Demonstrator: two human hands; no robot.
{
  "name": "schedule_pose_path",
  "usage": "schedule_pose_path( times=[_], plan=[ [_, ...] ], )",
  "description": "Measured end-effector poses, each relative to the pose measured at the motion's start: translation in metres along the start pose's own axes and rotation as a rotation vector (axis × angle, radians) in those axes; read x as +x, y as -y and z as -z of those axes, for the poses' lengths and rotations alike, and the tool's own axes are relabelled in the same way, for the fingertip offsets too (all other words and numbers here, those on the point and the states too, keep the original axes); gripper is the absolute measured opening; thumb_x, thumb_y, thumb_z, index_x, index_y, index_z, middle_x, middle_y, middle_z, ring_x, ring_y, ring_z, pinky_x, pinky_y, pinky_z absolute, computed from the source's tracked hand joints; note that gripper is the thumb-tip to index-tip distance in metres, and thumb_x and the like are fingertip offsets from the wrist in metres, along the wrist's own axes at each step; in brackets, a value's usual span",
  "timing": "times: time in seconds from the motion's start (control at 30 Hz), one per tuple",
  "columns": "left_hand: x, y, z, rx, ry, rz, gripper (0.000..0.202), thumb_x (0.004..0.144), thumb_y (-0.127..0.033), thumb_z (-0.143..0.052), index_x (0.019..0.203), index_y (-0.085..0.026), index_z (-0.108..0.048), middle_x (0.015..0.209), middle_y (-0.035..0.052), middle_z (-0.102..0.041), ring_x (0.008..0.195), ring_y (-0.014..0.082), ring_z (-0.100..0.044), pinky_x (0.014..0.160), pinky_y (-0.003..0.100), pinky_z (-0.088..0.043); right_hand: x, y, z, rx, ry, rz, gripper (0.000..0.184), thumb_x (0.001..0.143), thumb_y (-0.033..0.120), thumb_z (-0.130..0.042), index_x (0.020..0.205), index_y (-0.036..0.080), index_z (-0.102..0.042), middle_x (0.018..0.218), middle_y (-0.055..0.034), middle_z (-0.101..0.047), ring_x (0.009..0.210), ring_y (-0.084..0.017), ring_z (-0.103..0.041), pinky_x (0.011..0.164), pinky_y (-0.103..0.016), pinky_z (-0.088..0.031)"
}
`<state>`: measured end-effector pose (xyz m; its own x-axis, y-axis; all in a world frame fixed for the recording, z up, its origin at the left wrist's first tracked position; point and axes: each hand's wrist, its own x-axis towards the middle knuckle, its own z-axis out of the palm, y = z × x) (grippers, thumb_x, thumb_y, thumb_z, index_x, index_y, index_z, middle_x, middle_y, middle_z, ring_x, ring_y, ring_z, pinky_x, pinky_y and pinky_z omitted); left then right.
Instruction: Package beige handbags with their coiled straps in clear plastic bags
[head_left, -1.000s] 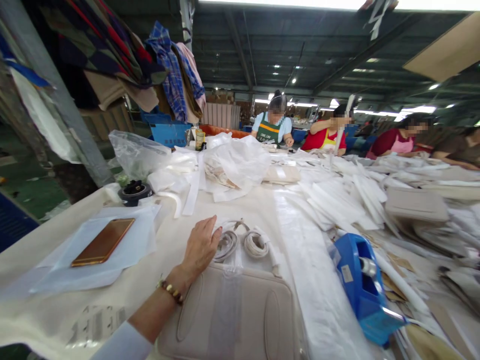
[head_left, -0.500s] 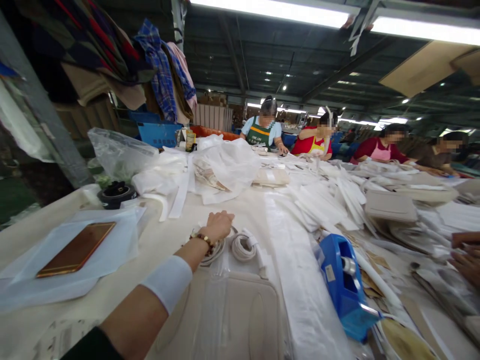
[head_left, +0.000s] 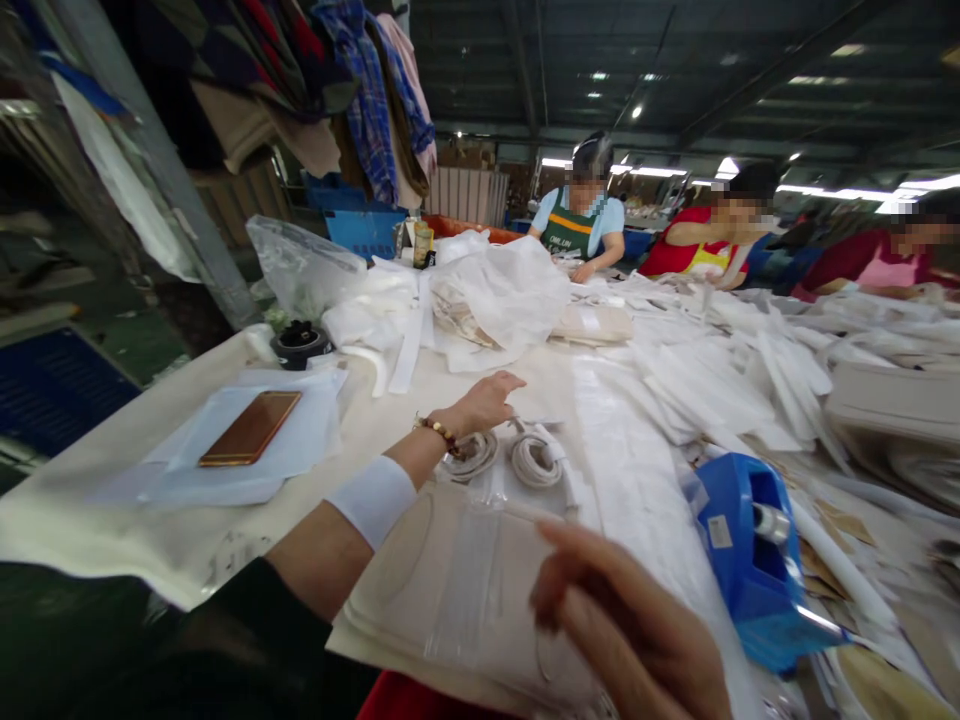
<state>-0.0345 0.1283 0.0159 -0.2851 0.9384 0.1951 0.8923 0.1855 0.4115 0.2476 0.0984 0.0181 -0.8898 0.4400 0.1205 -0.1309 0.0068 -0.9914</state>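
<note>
My left hand (head_left: 484, 402), with a beaded bracelet and a white cuff, reaches over the table just beyond two coiled beige straps (head_left: 536, 460). Its fingers are stretched out and apart; whether they touch a strap is hidden. Below the coils lies a flat beige bag piece (head_left: 420, 580) with a clear plastic strip (head_left: 469, 580) across it. My right hand (head_left: 637, 620), somewhat blurred, hovers over the bag piece's right side. Its fingers are bent with a gap between them, and nothing shows in them.
A phone (head_left: 251, 428) lies on white sheets at left, near a black tape roll (head_left: 300, 345). A blue tape dispenser (head_left: 757, 560) stands at right. White wrapping (head_left: 502, 295) and stacked bag parts (head_left: 900, 410) cover the far side, where several co-workers sit.
My right hand has come into view over the bag piece. The view has turned left and down; the bag piece's near edge now shows raised at the table's front. My left hand stays by the coils.
</note>
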Motion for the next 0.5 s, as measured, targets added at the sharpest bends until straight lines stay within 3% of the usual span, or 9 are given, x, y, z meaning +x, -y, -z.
schedule_pose_path(
  times=[0.07, 0.13, 0.23, 0.33, 0.4, 0.5],
  plan=[
    [-0.025, -0.002, 0.005, 0.011, -0.113, 0.065, 0.037, 0.079, -0.005, -0.050, 0.115, -0.011, -0.056, 0.121, 0.0106, -0.057, 0.111, 0.0191, -0.054, 0.099, 0.031, -0.042, 0.026, -0.012, 0.006, -0.329, -0.240, 0.120, 0.025, 0.083, 0.029, -0.059, 0.107, 0.027, -0.063, 0.088, -0.0018, -0.066, 0.079, -0.017, -0.061, 0.071, -0.028, -0.050],
    [-0.061, -0.005, 0.004, 0.025, -0.191, 0.124, 0.026, 0.083, -0.011, -0.047, 0.107, -0.012, -0.059, 0.110, 0.0108, -0.060, 0.101, 0.0205, -0.057, 0.092, 0.035, -0.047, 0.049, -0.029, 0.015, -0.634, -0.360, 0.253, 0.016, 0.085, 0.026, -0.055, 0.097, 0.023, -0.064, 0.084, -0.0032, -0.066, 0.073, -0.016, -0.061, 0.067, -0.027, -0.049],
    [-0.123, -0.008, -0.011, 0.069, -0.294, 0.096, 0.017, 0.085, -0.015, -0.046, 0.092, -0.017, -0.061, 0.095, 0.0070, -0.063, 0.092, 0.0202, -0.058, 0.085, 0.035, -0.049, 0.070, -0.053, 0.024, -0.894, -0.277, 0.433, 0.018, 0.089, 0.019, -0.046, 0.097, 0.018, -0.062, 0.088, -0.0063, -0.066, 0.079, -0.017, -0.062, 0.070, -0.027, -0.049],
    [-0.170, -0.007, -0.034, 0.260, -0.420, 0.036, 0.025, 0.088, -0.018, -0.043, 0.109, -0.015, -0.057, 0.112, 0.0115, -0.060, 0.106, 0.0251, -0.053, 0.090, 0.041, -0.046, 0.085, -0.065, 0.022, -1.185, -0.110, 0.625, 0.027, 0.090, 0.009, -0.039, 0.098, 0.017, -0.062, 0.092, -0.0077, -0.065, 0.084, -0.018, -0.058, 0.073, -0.030, -0.044],
    [-0.186, -0.004, -0.049, 0.386, -0.457, 0.076, 0.034, 0.091, -0.021, -0.040, 0.121, -0.010, -0.049, 0.123, 0.0165, -0.054, 0.114, 0.0287, -0.048, 0.092, 0.044, -0.045, 0.097, -0.064, 0.017, -1.362, 0.004, 0.661, 0.030, 0.090, 0.005, -0.037, 0.097, 0.018, -0.063, 0.092, -0.0067, -0.064, 0.083, -0.019, -0.055, 0.073, -0.031, -0.039],
    [-0.190, 0.000, -0.063, 0.496, -0.430, 0.131, 0.038, 0.092, -0.023, -0.038, 0.124, -0.005, -0.046, 0.124, 0.0202, -0.052, 0.115, 0.0312, -0.048, 0.091, 0.045, -0.046, 0.118, -0.059, 0.009, -1.539, 0.115, 0.604, 0.022, 0.089, 0.007, -0.045, 0.090, 0.019, -0.063, 0.086, -0.0046, -0.062, 0.080, -0.019, -0.049, 0.072, -0.032, -0.032]
  ],
)
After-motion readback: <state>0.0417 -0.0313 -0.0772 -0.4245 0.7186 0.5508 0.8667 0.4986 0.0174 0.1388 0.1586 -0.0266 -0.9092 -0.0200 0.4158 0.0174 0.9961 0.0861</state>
